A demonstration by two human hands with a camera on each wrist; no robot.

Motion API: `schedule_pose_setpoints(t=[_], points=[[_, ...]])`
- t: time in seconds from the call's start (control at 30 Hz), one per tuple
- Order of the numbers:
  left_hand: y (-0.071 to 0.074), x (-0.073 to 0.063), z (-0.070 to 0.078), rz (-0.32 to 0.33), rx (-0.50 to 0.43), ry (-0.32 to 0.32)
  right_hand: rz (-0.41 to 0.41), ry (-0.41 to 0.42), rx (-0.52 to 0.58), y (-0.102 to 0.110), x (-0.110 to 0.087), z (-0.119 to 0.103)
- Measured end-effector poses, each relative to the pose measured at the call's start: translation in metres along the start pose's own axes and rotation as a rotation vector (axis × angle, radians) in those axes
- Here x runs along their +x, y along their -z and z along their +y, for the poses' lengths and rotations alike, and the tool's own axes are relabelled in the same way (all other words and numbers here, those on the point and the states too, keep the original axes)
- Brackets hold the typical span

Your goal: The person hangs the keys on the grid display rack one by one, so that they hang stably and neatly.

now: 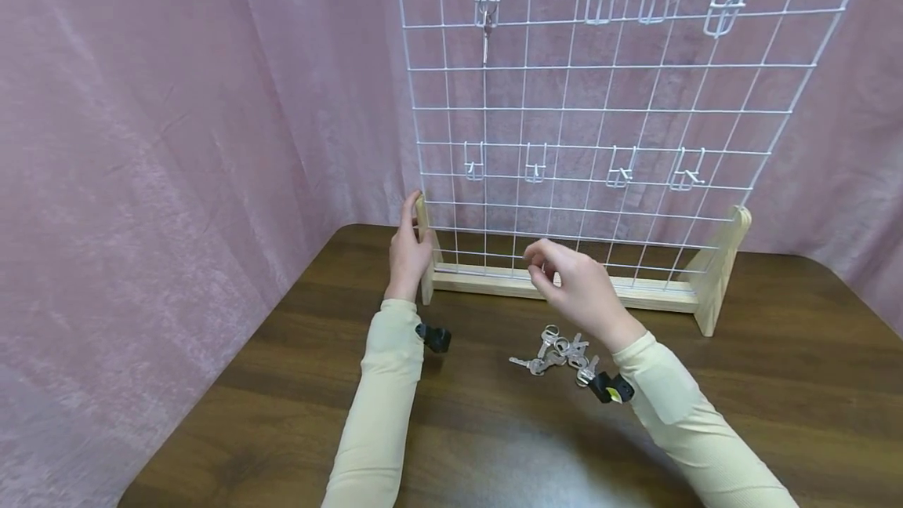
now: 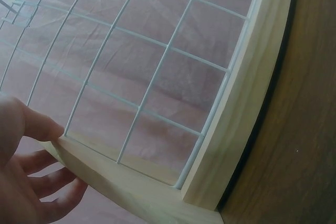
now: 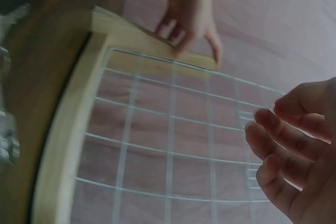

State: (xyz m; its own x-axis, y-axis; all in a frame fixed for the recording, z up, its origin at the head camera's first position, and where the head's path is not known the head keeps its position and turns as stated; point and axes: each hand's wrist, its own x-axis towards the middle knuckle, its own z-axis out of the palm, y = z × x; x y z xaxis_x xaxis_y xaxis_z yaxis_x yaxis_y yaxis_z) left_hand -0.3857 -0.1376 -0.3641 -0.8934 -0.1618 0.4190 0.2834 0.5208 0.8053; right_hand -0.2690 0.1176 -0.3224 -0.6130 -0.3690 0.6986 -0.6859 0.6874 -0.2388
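Note:
My left hand (image 1: 409, 253) holds the wooden left side support (image 2: 121, 195) of the rack, thumb on the near side and fingers around the far side. The rack is a white wire grid (image 1: 550, 128) standing in a pale wooden base (image 1: 487, 283). My right hand (image 1: 574, 281) hovers in front of the grid's lower part with fingers loosely bent. Nothing shows between those fingers in the right wrist view. Below it, several silver keys with rings (image 1: 557, 355) lie heaped on the brown table. One key on a ring (image 1: 486, 30) hangs from the top left hook.
White wire hooks are clipped to the grid in two rows, such as a top right hook (image 1: 727, 2) and a lower hook (image 1: 621, 172). The right wooden support (image 1: 723, 273) stands on the table (image 1: 494, 445). Pink curtains (image 1: 176, 139) hang behind and to the left.

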Motion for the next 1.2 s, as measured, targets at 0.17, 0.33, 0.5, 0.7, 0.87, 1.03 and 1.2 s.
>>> schedule_pose_setpoints(t=[0.17, 0.33, 0.5, 0.7, 0.87, 1.03, 1.2], points=[[0.000, -0.001, 0.000, 0.003, 0.000, 0.000, -0.089, 0.027, -0.013, -0.013, -0.011, 0.005], [0.000, 0.000, 0.001, 0.009, 0.004, -0.009, -0.137, 0.064, -0.028, -0.020, -0.013, 0.009], [0.000, 0.000, 0.001, 0.010, 0.000, -0.011, -0.231, 0.097, -0.047, -0.027, -0.017, 0.010], [-0.001, 0.000, 0.001, 0.023, -0.001, -0.004, -0.547, 0.067, -0.065, -0.036, -0.024, 0.010], [-0.002, 0.000, 0.000, 0.023, 0.013, -0.011, -0.755, 0.007, -0.077, -0.040, -0.030, 0.012], [-0.003, 0.002, -0.002, 0.033, 0.023, -0.025, -0.839, -0.038, -0.080, -0.043, -0.031, 0.014], [-0.002, 0.003, -0.001, 0.036, 0.017, -0.025, -0.872, -0.020, -0.086, -0.046, -0.033, 0.016]])
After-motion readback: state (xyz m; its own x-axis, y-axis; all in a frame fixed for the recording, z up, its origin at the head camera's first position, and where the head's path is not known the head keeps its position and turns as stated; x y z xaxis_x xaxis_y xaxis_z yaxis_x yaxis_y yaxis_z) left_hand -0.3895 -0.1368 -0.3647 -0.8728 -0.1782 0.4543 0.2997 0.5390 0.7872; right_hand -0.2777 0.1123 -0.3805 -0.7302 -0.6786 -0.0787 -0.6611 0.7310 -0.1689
